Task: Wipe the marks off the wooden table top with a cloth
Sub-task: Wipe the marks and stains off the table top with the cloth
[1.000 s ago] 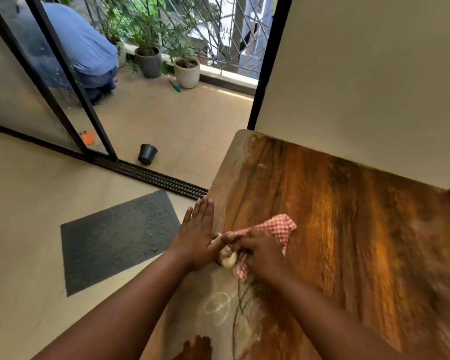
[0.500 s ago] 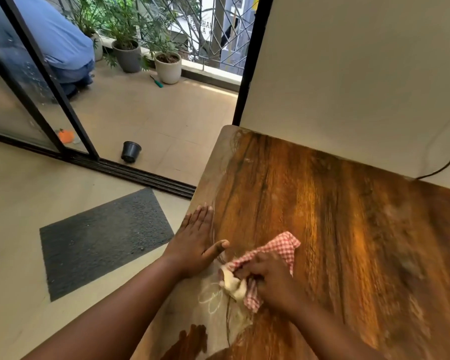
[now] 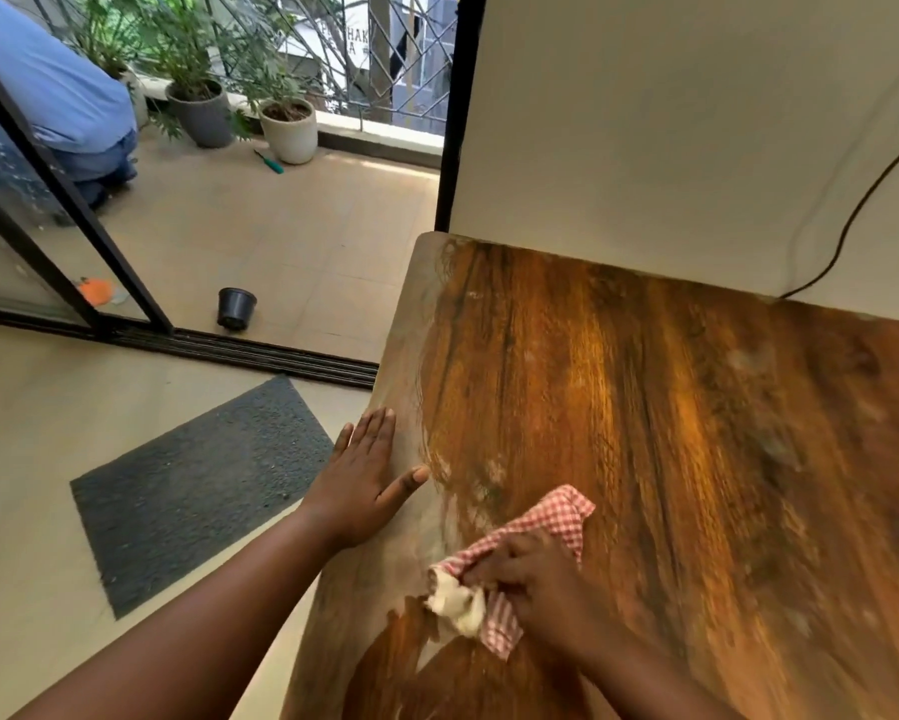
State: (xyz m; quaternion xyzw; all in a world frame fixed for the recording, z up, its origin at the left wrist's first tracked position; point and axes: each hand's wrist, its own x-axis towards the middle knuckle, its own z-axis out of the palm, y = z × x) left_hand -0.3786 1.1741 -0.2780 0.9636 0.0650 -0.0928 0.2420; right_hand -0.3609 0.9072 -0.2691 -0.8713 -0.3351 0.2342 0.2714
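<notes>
Fingers of right hand [image 3: 541,589] curl around one red checked cloth [image 3: 535,532] on tabletop [image 3: 645,433]; left hand [image 3: 361,480] lies flat, fingers straight, holding nothing.

Wooden table top [image 3: 645,433], glossy brown grain, far edge against wall. Lying on it: red-checked cloth [image 3: 535,543] near left edge, bunched under right hand [image 3: 541,584]; left hand [image 3: 359,480] flat on left edge, beyond cloth. Pale smeary marks [image 3: 437,517] btwn them.

Bright daylight from open balcony doorway [image 3: 302,210]; pale glare along glossy brown wooden tabletop [image 3: 619,407] left edge; right side motion-blurred; wide-angle bending at edges.
</notes>
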